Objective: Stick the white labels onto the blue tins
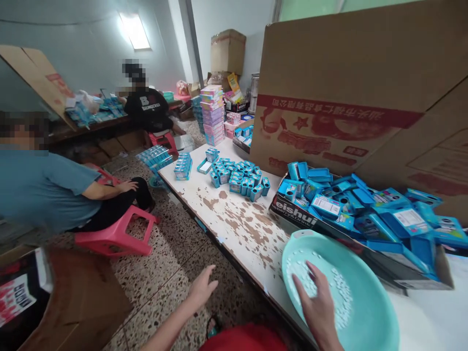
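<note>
Over the near rim of a turquoise basin [369,312] hangs my right hand [317,297], thumb and fingers apart, holding nothing. Small white pieces [340,292] lie in the basin below and beside it. My left hand [202,288] is in the air left of the table edge, above the floor, its fingers apart and nothing in it. Behind the basin, a cardboard tray [292,211] is heaped with blue small boxes [327,205]. More blue boxes [236,184] stand grouped on the worn white table [234,219].
A large carton [321,122] rises behind the tray. Pastel boxes [213,117] are stacked at the table's far end. To the left, a person in a blue shirt [44,190] sits on a pink stool [117,234]; another person in black [148,109] sits farther back. An open carton [84,292] stands lower left.
</note>
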Motion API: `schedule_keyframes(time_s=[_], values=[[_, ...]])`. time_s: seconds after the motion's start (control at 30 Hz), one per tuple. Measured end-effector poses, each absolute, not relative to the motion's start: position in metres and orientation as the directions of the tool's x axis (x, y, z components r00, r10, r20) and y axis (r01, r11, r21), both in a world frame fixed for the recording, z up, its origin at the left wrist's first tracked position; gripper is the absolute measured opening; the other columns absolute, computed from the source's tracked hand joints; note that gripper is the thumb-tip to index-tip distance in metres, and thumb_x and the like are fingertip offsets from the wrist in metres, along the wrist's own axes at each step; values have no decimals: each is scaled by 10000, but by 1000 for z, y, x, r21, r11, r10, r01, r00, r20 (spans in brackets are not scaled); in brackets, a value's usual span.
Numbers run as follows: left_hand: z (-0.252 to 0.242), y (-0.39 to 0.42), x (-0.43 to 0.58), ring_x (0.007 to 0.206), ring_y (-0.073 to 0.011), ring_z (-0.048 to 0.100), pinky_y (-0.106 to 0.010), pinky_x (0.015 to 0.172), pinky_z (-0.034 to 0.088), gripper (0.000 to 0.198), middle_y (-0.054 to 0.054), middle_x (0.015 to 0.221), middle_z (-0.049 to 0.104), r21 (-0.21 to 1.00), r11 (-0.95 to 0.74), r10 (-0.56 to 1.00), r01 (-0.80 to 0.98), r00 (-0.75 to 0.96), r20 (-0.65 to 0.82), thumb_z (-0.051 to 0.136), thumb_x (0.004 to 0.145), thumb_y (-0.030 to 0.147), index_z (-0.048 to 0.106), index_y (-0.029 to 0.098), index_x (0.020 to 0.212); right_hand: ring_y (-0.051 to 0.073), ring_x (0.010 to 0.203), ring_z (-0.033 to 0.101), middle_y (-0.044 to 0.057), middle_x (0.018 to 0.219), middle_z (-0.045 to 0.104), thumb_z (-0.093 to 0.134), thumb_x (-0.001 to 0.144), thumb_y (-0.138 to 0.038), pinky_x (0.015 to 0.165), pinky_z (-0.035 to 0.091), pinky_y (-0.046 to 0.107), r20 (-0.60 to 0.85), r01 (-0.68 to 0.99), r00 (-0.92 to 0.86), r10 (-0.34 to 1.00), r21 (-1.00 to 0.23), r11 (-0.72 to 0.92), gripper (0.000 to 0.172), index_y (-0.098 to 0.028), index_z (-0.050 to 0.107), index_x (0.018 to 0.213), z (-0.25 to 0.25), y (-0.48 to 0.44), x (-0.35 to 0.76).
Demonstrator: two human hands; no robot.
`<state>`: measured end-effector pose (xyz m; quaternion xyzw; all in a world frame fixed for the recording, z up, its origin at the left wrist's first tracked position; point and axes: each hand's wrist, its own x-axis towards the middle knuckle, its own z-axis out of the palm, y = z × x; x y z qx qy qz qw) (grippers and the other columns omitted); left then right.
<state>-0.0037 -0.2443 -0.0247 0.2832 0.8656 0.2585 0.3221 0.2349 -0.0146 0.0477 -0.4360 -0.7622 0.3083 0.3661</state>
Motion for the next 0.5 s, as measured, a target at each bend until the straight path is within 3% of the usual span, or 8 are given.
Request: schedule_keyframes(time_s=[0.13, 0.33, 0.4, 0.5], values=[[-8, -180, -67, 1051, -220, 593, -341, 929, 436, 466, -122, 1192, 611, 704, 636, 682, 314, -656, -323, 521, 763, 225, 522, 152, 1224, 332, 1218, 474, 169, 1323, 493, 608, 685, -556, 983, 419, 506, 100, 315, -519, 849, -901, 299, 733, -148, 462, 1277, 26, 14, 118], [1, -98, -150, 1029, -238, 599, -370, 911, 453, 532, -153, 1200, 589, 786, 602, 549, 141, -788, -279, 567, 749, 264, 475, 131, 1255, 413, 1327, 290, 239, 1422, 356, 775, 387, -550, 1097, 241, 481, -150, 288, -283, 947, -956, -65, 1195, -41, 322, 1369, -31, 98, -4], [-6, -79, -174, 1093, -251, 578, -385, 947, 438, 558, -175, 1230, 566, 817, 574, 494, 61, -821, -286, 578, 748, 277, 450, 117, 1267, 408, 1327, 290, 236, 1426, 354, 717, 454, -615, 1105, 218, 472, -197, 217, -204, 959, -964, -152, 1169, -29, 308, 1380, -45, 122, -29], [-23, -46, -205, 1224, -272, 494, -405, 1013, 396, 659, -203, 1337, 473, 867, 498, 418, -1, -876, -241, 591, 759, 344, 360, 121, 1334, 345, 1368, 244, 194, 1470, 303, 472, 671, -687, 1125, 147, 484, -188, 124, -96, 978, -977, -175, 967, -71, 298, 1396, -63, 158, -54]])
